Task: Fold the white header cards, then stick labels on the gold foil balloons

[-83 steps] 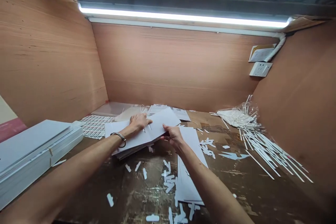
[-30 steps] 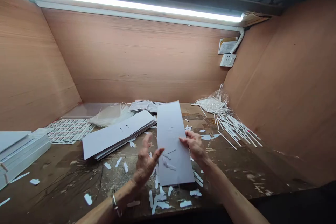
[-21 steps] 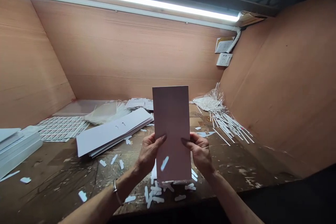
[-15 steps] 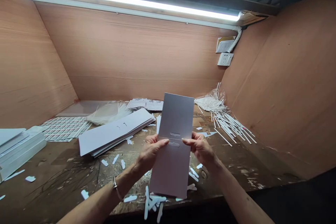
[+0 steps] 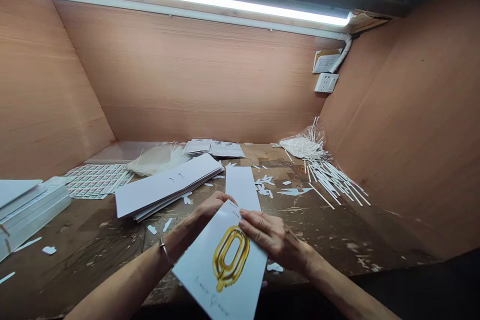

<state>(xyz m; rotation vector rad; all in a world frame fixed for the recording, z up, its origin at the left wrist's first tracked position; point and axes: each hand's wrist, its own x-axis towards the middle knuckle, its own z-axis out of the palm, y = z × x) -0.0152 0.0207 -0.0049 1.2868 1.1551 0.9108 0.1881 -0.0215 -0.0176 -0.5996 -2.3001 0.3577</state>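
Observation:
A folded white card (image 5: 210, 250), printed with a gold balloon shaped like a zero, is tilted towards me at the table's front edge. My left hand (image 5: 214, 206) grips its top left corner, with fingertips partly hidden behind it. Across the card's upper right side lie the fingers of my right hand (image 5: 275, 237), pressed together; its thumb is out of sight. Just beyond the hands a long white card strip (image 5: 242, 185) lies on the table. To its left is a stack of unfolded white cards (image 5: 165, 185) with punched hanging slots.
Small white cut-outs (image 5: 265, 185) are scattered over the brown table (image 5: 311, 235). White sticks (image 5: 333, 180) lie loose at the right, beside a plastic bag of sticks (image 5: 303, 145). Printed sheets (image 5: 97, 180) and a white box (image 5: 37, 210) are at the left. Wooden panels (image 5: 210, 80) enclose the back and sides.
The flat card held upright has been folded over and lowered, and its printed face now shows. My right hand has moved from its side edge onto the front.

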